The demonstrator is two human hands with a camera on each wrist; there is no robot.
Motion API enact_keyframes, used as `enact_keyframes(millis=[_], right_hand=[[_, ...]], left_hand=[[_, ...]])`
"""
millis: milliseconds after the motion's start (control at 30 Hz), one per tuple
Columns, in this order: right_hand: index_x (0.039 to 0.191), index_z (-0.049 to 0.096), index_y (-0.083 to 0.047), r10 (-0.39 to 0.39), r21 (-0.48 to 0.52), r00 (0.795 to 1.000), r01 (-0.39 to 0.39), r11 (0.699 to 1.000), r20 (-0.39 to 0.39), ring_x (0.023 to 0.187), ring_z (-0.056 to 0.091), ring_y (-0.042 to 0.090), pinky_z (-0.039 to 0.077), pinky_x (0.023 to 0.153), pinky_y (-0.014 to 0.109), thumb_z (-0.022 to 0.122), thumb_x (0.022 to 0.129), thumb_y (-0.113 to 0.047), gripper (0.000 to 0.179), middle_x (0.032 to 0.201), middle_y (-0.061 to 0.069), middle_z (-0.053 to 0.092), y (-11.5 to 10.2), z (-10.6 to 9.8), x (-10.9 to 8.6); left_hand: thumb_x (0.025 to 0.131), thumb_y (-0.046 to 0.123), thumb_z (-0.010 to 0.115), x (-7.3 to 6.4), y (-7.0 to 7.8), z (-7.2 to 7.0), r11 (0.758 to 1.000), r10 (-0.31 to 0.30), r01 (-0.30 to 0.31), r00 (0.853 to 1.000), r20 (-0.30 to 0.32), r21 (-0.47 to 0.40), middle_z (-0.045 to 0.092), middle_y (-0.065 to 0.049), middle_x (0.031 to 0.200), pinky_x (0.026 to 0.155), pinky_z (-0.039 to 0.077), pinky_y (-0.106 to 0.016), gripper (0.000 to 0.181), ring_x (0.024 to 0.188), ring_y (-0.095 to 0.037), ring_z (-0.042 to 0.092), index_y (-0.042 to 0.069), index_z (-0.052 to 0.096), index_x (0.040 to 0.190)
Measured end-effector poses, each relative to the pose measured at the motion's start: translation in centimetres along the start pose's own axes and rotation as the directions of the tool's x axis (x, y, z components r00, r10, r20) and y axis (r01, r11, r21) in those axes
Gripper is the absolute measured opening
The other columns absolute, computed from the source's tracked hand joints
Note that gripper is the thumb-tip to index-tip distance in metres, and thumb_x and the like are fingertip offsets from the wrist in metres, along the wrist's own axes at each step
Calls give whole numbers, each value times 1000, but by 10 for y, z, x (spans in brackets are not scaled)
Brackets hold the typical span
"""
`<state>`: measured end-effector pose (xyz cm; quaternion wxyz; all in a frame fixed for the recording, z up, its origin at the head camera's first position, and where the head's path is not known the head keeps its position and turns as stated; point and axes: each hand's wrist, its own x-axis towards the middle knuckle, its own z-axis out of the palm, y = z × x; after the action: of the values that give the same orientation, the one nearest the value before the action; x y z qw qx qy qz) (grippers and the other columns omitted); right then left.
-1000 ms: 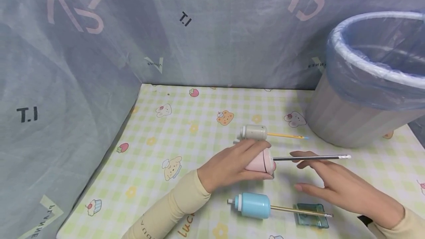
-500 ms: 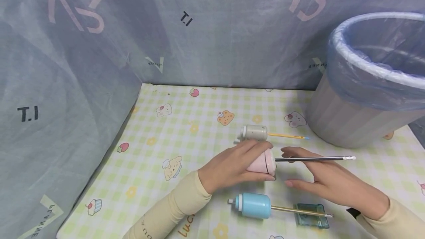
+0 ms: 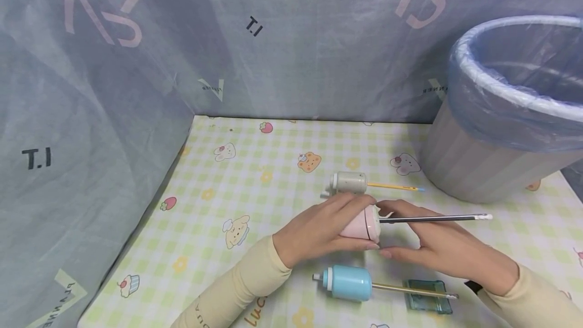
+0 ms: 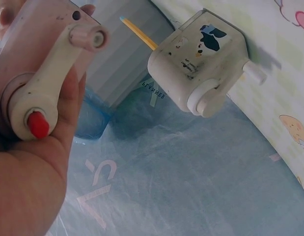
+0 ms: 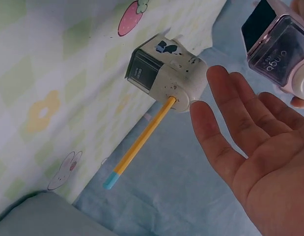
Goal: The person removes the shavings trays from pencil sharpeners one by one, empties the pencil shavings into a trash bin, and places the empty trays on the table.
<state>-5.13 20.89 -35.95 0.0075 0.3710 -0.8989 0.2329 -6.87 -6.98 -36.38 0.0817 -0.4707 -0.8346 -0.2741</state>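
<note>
My left hand (image 3: pixel 314 227) grips a pink crank pencil sharpener (image 3: pixel 357 228), fingers over its top and thumb along the near side. A black pencil (image 3: pixel 432 218) sticks out of it to the right. In the left wrist view the crank (image 4: pixel 43 83) shows, with a red piece at its hub. My right hand (image 3: pixel 448 247) is at the sharpener's pencil end, fingers loosely extended behind the pencil and thumb on the near side. The right wrist view shows those fingers apart, the palm holding nothing. The sharpener's clear drawer (image 5: pixel 277 49) faces that camera.
Behind stands a grey-beige sharpener (image 3: pixel 351 182) with a yellow pencil (image 3: pixel 393 186). In front is a blue sharpener (image 3: pixel 350 283) with a gold pencil (image 3: pixel 396 288), which passes over a transparent teal tray (image 3: pixel 428 305). A lined trash bin (image 3: pixel 473 166) stands at the right on the checked tablecloth (image 3: pixel 255 186).
My right hand has moved left along the black pencil, up to the pink sharpener's end. My left hand keeps its grip; the sharpener and pencil have shifted slightly right.
</note>
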Motion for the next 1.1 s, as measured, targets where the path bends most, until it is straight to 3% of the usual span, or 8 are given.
enact_keyframes(millis=[233, 333, 500, 633, 833, 1100], right_hand=[[158, 44, -34, 79, 113, 993, -89, 990, 85, 121, 66, 9, 59, 92, 38, 75, 96, -57, 73, 147, -10, 60, 0, 1, 5], [152, 45, -36, 99, 141, 990, -112, 984, 102, 113, 65, 6, 58, 87, 34, 75, 95, -59, 68, 139, -14, 62, -2, 2, 7], [140, 46, -36, 73, 163, 994, -85, 983, 77, 101, 61, 1, 54, 79, 29, 79, 94, -55, 59, 121, -22, 62, -6, 4, 8], [137, 46, -36, 65, 176, 996, -76, 981, 67, 102, 63, 1, 56, 80, 29, 79, 95, -53, 56, 122, -23, 61, -6, 5, 9], [133, 47, -37, 41, 165, 998, -48, 985, 47, 93, 57, 1, 50, 72, 24, 81, 94, -51, 53, 109, -22, 59, -5, 7, 8], [132, 48, -39, 55, 156, 997, -63, 986, 52, 103, 64, 0, 56, 81, 29, 78, 97, -50, 47, 120, -23, 62, -6, 7, 7]], left_hand=[[97, 45, 79, 1, 2, 0, 1000, 13, -13, 1000, -8, -6, 61, 4, 129, 97, 44, -16, 66, 115, -6, 54, 13, 52, 148], [97, 43, 80, 1, 3, 0, 1000, 16, -16, 1000, -6, -10, 62, 3, 130, 98, 45, -17, 66, 115, -8, 55, 13, 52, 148], [96, 38, 82, 1, 4, 0, 1000, 13, -13, 1000, 1, -18, 61, 1, 129, 95, 46, -19, 65, 111, -11, 56, 13, 52, 147], [96, 38, 83, 1, 5, -1, 1000, 12, -12, 1000, 6, -19, 61, 1, 128, 91, 46, -19, 66, 108, -10, 55, 13, 51, 147], [95, 39, 83, 0, 7, -1, 1000, 7, -6, 1000, 12, -30, 60, 1, 128, 90, 46, -19, 67, 107, -10, 55, 13, 50, 148], [95, 40, 83, 0, 8, 0, 998, 4, -3, 1000, 14, -58, 59, 3, 127, 90, 45, -17, 68, 109, -9, 53, 15, 50, 148]])
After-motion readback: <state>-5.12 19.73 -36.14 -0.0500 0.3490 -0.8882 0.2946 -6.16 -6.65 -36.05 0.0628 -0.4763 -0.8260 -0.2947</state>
